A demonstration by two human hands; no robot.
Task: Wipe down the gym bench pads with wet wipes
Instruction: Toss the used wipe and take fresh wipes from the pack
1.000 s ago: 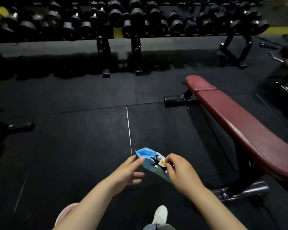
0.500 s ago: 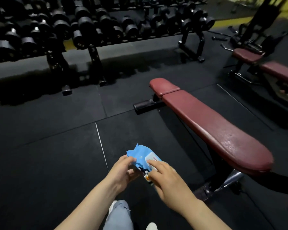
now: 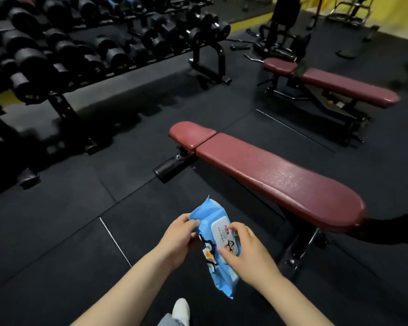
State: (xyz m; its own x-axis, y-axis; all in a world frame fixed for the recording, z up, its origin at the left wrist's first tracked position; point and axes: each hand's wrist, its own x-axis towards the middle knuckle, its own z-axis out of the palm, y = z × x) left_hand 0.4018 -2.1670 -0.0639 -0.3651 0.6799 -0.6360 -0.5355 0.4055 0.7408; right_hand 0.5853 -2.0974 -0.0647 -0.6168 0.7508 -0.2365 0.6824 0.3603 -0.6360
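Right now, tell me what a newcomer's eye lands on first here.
The bright blue wet wipes pack stands out low in the middle, held between the left hand and right hand. Just beyond it to the right stretches a long maroon bench, with a second maroon bench further back. A rack of black dumbbells fills the upper left.

Glossy maroon vinyl bench pad (image 3: 269,175), crinkly blue plastic wipes pack (image 3: 212,231), matt black rubber floor (image 3: 57,231).
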